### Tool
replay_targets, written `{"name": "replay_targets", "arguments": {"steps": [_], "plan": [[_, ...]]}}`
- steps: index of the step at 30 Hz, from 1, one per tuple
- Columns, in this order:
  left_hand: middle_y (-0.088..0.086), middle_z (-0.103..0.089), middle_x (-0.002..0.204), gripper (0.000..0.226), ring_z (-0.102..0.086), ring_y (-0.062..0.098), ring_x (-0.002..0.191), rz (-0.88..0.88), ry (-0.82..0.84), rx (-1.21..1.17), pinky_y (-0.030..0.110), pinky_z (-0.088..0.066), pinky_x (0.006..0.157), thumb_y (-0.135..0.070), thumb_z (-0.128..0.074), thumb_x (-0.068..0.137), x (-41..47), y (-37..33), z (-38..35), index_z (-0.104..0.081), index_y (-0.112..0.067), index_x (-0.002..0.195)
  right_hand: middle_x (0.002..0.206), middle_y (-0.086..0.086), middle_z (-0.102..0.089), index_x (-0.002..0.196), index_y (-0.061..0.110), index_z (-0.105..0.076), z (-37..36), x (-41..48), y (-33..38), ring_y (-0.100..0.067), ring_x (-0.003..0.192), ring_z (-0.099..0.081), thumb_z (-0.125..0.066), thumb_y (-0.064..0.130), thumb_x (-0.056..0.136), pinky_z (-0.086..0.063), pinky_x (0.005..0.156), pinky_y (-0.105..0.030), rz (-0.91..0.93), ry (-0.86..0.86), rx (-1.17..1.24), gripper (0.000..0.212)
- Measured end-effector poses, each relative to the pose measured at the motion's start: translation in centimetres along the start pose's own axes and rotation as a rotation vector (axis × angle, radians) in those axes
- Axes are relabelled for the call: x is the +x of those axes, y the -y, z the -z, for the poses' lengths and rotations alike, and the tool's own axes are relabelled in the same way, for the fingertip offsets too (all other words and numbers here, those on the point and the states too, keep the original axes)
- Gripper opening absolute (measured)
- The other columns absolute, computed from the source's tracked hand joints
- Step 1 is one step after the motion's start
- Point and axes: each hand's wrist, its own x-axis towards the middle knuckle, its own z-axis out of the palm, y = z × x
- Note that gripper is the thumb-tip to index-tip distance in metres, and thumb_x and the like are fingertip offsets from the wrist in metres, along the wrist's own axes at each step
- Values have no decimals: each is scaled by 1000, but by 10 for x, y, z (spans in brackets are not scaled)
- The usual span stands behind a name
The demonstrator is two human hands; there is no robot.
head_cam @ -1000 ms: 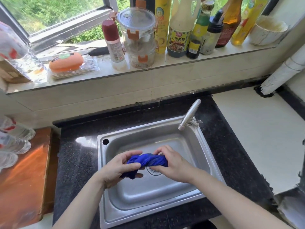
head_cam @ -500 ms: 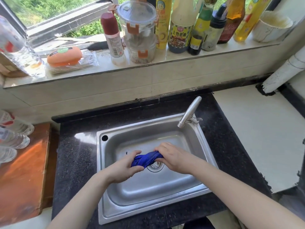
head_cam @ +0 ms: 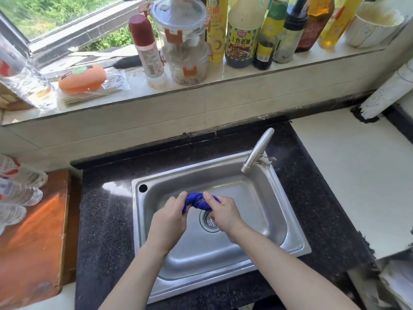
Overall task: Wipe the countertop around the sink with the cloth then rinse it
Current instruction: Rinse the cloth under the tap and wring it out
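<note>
A: Well, we start with the sink [head_cam: 252, 211]. The drain strainer [head_cam: 206, 222] sits in its floor, and just above it is the blue cloth [head_cam: 197, 201], bunched into a twist.

B: We hold it at both ends. Our left hand [head_cam: 168, 220] and our right hand [head_cam: 224, 214] each have fingers curled tight round it, and the right hand partly covers the strainer.

A: On the sill we see stacked clear jars [head_cam: 182, 30], the lower one holding something pale and grainy. The soy bottle [head_cam: 240, 41] has dark liquid low down. We cannot tell what the white cup [head_cam: 373, 27] holds.

B: The faucet [head_cam: 257, 151] leans over the basin's back right corner, apart from our hands. The black countertop [head_cam: 105, 220] rings the sink, with a wooden board [head_cam: 31, 242] at its left.
</note>
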Motion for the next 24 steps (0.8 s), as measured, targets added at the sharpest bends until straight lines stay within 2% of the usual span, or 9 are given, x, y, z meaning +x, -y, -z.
{"name": "replay_targets", "arguments": {"steps": [3,5,8,10,12,14,17,20,24], "plan": [[1,-49,72,27,-53,29,50,-37,-42,62,34,-44,38,-34,-43,96,-4,6,0,-51,-20,119,48,4,-30,81,16,-52,3,0,8,-10,40,-21,-57,41,100,-18,37,-16,-190,104,134,32],[-5,-54,80,27,-58,20,63,6,7,-52,34,-50,51,-33,-49,97,-6,6,4,-56,-23,120,51,2,-35,82,15,-55,9,2,4,-12,43,-27,-56,44,100,-24,40,-19,-125,162,58,35],[-17,-65,101,26,-62,2,91,243,137,-348,21,-49,78,-36,-64,94,-4,-2,12,-60,-34,120,73,12,-66,99,25,-70,26,4,-6,-7,67,-60,-57,48,98,-49,68,-25,162,190,-239,27],[-14,-68,104,31,-64,-2,86,469,230,-601,15,-47,74,-51,-61,93,0,-14,20,-61,-35,120,107,16,-70,123,35,-64,39,3,-9,-1,99,-64,-61,49,95,-49,92,-23,295,222,-413,31],[-3,-70,95,36,-62,8,74,666,307,-875,19,-46,64,-58,-53,92,4,-20,27,-66,-34,115,123,14,-61,140,30,-53,48,3,-8,-3,114,-56,-62,50,95,-43,101,-22,424,211,-630,51],[10,-71,101,43,-64,21,85,737,375,-1095,35,-54,74,-52,-66,82,8,-17,32,-68,-21,113,119,12,-54,140,30,-52,54,4,-8,-3,109,-53,-63,48,94,-42,98,-21,544,199,-700,50],[23,-66,120,40,-66,42,108,819,501,-1386,57,-55,91,-19,-76,78,8,-9,36,-54,-4,108,117,10,-47,127,33,-54,59,7,-11,-5,104,-52,-66,43,93,-43,92,-17,732,190,-699,38],[22,-64,119,35,-61,52,114,840,649,-1476,53,-59,79,-6,-75,79,10,-11,43,-49,-10,102,123,-2,-50,127,23,-53,64,12,-12,-14,111,-53,-63,39,94,-46,96,-25,907,195,-754,38],[21,-64,123,47,-68,39,94,786,871,-1417,35,-55,60,-20,-74,84,13,-14,51,-46,-6,119,117,-11,-59,117,21,-46,68,15,-3,-28,103,-59,-60,38,94,-50,89,-38,1089,225,-802,32]]}}
